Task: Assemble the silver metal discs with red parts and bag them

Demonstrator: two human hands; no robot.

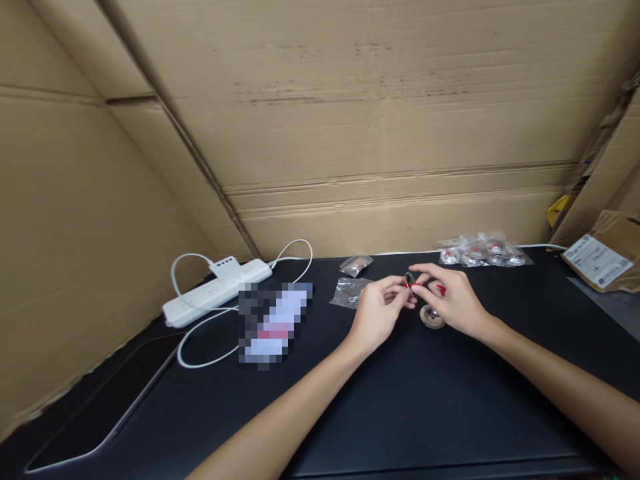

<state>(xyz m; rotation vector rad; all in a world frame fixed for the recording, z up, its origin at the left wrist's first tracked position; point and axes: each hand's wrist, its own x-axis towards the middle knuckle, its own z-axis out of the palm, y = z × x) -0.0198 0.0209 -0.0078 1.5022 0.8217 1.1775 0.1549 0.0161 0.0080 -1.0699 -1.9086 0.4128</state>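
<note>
A small round metal disc (pixel 410 279) stands on edge between my two hands, above the black table. My left hand (pixel 381 308) is closed, its fingertips pinching the disc from the left. My right hand (pixel 453 297) is closed around a red cord (pixel 441 289) that runs to the disc; its index finger reaches over the disc's top. Just below my right hand, a second round disc (pixel 432 317), beige-grey with a shiny centre, lies on the table. A flat clear plastic bag (pixel 349 292) lies partly behind my left hand. Fingers hide much of the held disc.
Bagged round metal pieces (pixel 483 251) with red bits lie at the back right. A small filled bag (pixel 356 265) lies behind the flat one. Left are a white power strip (pixel 217 292), cables, a pixelated item (pixel 277 325) and a dark tablet-like panel (pixel 107 403). Cardboard walls (pixel 390 133) surround the table.
</note>
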